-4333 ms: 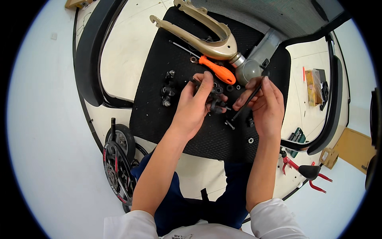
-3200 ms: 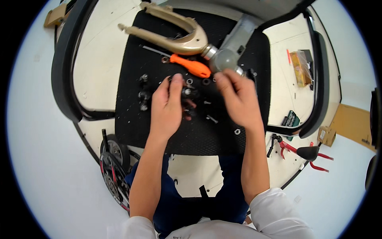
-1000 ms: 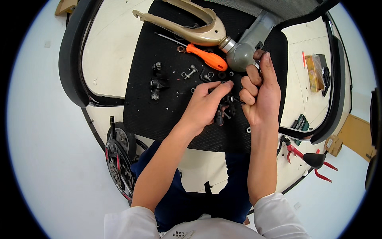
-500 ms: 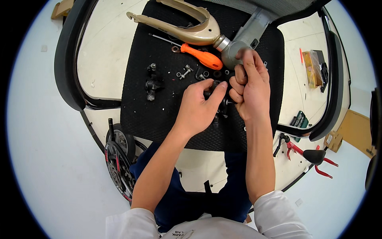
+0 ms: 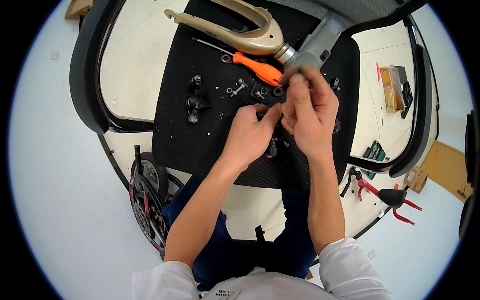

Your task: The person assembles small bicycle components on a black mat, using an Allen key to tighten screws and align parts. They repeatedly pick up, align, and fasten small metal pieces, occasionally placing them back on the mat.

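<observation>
Over the black chair seat (image 5: pixel 205 152), our left hand (image 5: pixel 252 131) grips a dark fitting (image 5: pixel 273 147), our right hand (image 5: pixel 311 114) sits curled beside it, hold unclear, and we're seemingly loosening or tightening it, which next calls for steady support.

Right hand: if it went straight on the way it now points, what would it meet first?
The right hand would probably meet the grey tube; they overlap in view, so depth is unclear.
</observation>
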`<action>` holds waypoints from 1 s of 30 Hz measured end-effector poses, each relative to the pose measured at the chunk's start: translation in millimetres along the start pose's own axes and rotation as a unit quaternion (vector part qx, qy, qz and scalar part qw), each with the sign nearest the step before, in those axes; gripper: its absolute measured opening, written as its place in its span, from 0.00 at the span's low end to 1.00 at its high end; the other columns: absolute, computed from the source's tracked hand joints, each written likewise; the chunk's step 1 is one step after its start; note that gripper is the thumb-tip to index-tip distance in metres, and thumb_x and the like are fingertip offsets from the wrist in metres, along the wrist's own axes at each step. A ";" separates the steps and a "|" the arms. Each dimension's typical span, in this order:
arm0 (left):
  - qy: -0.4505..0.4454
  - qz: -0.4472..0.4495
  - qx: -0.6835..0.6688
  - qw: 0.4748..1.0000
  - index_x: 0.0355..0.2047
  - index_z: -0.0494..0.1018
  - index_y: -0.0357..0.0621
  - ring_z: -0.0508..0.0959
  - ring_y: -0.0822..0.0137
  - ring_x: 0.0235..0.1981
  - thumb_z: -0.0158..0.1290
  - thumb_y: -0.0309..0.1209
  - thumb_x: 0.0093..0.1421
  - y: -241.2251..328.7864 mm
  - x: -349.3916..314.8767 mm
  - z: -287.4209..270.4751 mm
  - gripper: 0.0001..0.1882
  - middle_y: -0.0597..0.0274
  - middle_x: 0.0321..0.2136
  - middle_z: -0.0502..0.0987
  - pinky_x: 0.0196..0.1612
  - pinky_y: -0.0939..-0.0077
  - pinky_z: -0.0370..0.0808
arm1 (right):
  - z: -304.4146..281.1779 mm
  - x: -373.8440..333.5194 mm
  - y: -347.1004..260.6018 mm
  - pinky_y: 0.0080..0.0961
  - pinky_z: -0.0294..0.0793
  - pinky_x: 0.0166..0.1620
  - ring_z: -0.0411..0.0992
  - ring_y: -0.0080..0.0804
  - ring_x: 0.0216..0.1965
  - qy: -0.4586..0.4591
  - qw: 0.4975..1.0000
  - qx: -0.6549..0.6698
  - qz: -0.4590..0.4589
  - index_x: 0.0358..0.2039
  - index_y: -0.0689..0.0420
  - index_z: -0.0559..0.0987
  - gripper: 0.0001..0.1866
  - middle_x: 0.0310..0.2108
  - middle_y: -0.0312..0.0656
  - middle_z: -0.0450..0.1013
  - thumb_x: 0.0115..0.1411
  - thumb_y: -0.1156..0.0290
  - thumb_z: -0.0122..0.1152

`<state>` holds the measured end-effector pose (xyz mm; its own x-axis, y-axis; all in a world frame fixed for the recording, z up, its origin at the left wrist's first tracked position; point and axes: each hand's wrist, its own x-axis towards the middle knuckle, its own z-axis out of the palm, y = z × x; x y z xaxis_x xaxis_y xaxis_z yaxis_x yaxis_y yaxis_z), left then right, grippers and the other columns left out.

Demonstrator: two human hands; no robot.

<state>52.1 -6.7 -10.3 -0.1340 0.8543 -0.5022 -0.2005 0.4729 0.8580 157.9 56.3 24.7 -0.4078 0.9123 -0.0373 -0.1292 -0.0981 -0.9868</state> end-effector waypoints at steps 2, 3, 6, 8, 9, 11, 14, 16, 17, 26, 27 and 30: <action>0.030 0.062 0.051 0.996 0.30 0.76 0.32 0.68 0.81 0.21 0.49 0.34 0.65 -7.5 1.6 0.7 0.15 0.68 0.21 0.74 0.22 0.83 0.64 | 2.9 3.2 -7.2 0.16 0.51 0.15 0.52 0.13 0.13 0.004 0.979 0.182 0.096 0.41 0.61 0.72 0.10 0.16 0.29 0.61 0.69 0.67 0.50; 0.053 0.101 0.095 0.989 0.30 0.76 0.32 0.68 0.81 0.20 0.49 0.34 0.65 -11.3 2.5 3.4 0.15 0.68 0.21 0.74 0.22 0.83 0.64 | 5.1 4.4 -6.9 0.17 0.47 0.14 0.49 0.14 0.12 0.029 0.974 0.192 0.115 0.40 0.60 0.71 0.10 0.15 0.29 0.57 0.70 0.65 0.49; 0.041 0.100 0.109 0.988 0.32 0.76 0.33 0.68 0.82 0.20 0.50 0.34 0.65 -5.8 2.2 4.4 0.14 0.68 0.20 0.74 0.23 0.83 0.64 | 4.2 7.9 -6.8 0.17 0.39 0.13 0.42 0.14 0.11 0.077 0.951 0.253 0.159 0.38 0.56 0.69 0.11 0.14 0.27 0.49 0.71 0.61 0.46; 0.001 0.063 0.032 0.997 0.34 0.77 0.34 0.68 0.82 0.17 0.51 0.35 0.65 -1.5 2.0 3.6 0.14 0.69 0.19 0.72 0.21 0.84 0.65 | -9.3 8.8 -8.6 0.15 0.37 0.13 0.40 0.13 0.12 0.068 0.922 0.338 0.175 0.37 0.53 0.69 0.12 0.15 0.25 0.46 0.71 0.59 0.45; -0.011 0.046 -0.005 0.999 0.34 0.77 0.35 0.68 0.82 0.16 0.51 0.36 0.65 1.4 0.7 4.7 0.14 0.69 0.18 0.71 0.19 0.84 0.65 | -13.3 9.0 -8.7 0.14 0.36 0.13 0.39 0.12 0.12 0.062 0.905 0.380 0.182 0.37 0.52 0.69 0.12 0.15 0.24 0.45 0.72 0.57 0.45; -0.035 0.008 -0.081 0.996 0.34 0.77 0.37 0.68 0.81 0.15 0.51 0.37 0.65 9.4 -3.3 7.6 0.14 0.69 0.18 0.70 0.16 0.84 0.66 | -16.1 9.0 -6.7 0.14 0.35 0.13 0.38 0.11 0.13 0.051 0.890 0.416 0.181 0.38 0.51 0.69 0.12 0.15 0.23 0.44 0.72 0.57 0.45; -0.058 -0.042 -0.108 0.992 0.35 0.76 0.39 0.68 0.80 0.13 0.51 0.40 0.65 11.7 -2.0 8.3 0.15 0.69 0.17 0.70 0.13 0.84 0.65 | -19.0 9.4 -7.0 0.14 0.35 0.13 0.39 0.11 0.12 0.040 0.893 0.411 0.179 0.38 0.51 0.69 0.13 0.15 0.24 0.44 0.72 0.56 0.44; -0.063 -0.095 -0.113 0.987 0.36 0.75 0.39 0.68 0.80 0.12 0.50 0.42 0.65 16.8 -4.4 9.1 0.16 0.67 0.17 0.70 0.13 0.84 0.65 | -17.4 9.4 -10.7 0.14 0.35 0.12 0.39 0.11 0.12 0.016 0.911 0.375 0.173 0.38 0.51 0.69 0.13 0.14 0.24 0.44 0.72 0.56 0.43; -0.066 -0.121 -0.115 0.984 0.36 0.75 0.39 0.68 0.80 0.12 0.50 0.42 0.65 18.5 -5.4 9.1 0.17 0.67 0.17 0.70 0.12 0.84 0.65 | -19.0 9.6 -11.5 0.14 0.35 0.12 0.39 0.11 0.12 -0.006 0.911 0.373 0.177 0.38 0.52 0.69 0.13 0.14 0.24 0.44 0.72 0.56 0.43; -0.097 -0.148 -0.101 0.979 0.38 0.76 0.37 0.68 0.78 0.14 0.51 0.46 0.64 18.9 -7.0 3.7 0.21 0.66 0.19 0.70 0.13 0.83 0.64 | -18.1 11.1 -20.7 0.15 0.38 0.12 0.41 0.12 0.10 -0.047 0.940 0.262 0.215 0.38 0.55 0.69 0.12 0.13 0.25 0.47 0.71 0.60 0.46; -0.102 -0.151 -0.094 0.979 0.37 0.76 0.36 0.68 0.78 0.14 0.51 0.46 0.64 18.6 -6.8 2.8 0.21 0.66 0.20 0.70 0.13 0.83 0.64 | -16.5 10.1 -21.0 0.15 0.39 0.13 0.42 0.12 0.10 -0.053 0.947 0.237 0.209 0.38 0.56 0.70 0.12 0.13 0.25 0.48 0.71 0.60 0.47; -0.098 -0.163 -0.085 0.978 0.35 0.74 0.36 0.67 0.78 0.13 0.49 0.43 0.65 18.8 -6.7 2.6 0.19 0.65 0.19 0.70 0.13 0.83 0.65 | -12.4 9.1 -13.7 0.14 0.39 0.12 0.41 0.11 0.10 -0.091 0.969 0.171 0.157 0.38 0.60 0.69 0.13 0.12 0.25 0.48 0.71 0.61 0.46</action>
<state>51.7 -3.0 9.4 0.1496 0.6968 -0.7015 -0.3618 0.6988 0.6170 167.1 70.8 36.0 -0.6243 0.7340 -0.2674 -0.2516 -0.5130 -0.8207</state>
